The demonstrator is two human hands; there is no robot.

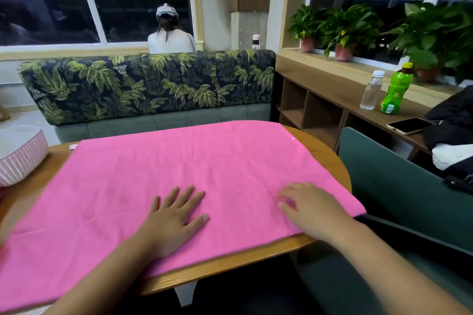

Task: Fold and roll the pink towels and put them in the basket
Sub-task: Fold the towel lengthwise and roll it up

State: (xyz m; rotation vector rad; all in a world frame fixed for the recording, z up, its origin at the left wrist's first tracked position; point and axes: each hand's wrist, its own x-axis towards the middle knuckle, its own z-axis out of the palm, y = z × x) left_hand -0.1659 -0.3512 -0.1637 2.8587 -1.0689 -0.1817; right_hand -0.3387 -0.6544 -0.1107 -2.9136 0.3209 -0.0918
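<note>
Nearest the camera, the left hand [174, 215] is pressing palm-down on the pink towel [179, 161], its fingers [188, 197] straight and spread, gripping nothing. Just to the right, the right hand [313, 210] is resting on the same towel near its near right corner. Its fingers [289, 193] are lying loosely bent and blurred, with no cloth visibly pinched.

The towel is lying spread flat and unfolded over most of the wooden desk [332, 161], covering the near edge at the left. At the desk's far left a pink-and-white basket [23, 158] is sitting, apart from the towel.

Beyond the desk a palm-print sofa [148, 84] is standing, and behind it a person [170, 36] is sitting with their back turned, facing a dark window. On the wooden shelf [332, 92] to the right a phone [409, 125] is lying flat, and a clear bottle [372, 91] and a green bottle [395, 89] are standing side by side. Potted plants [343, 30] are lining the sill behind them.
</note>
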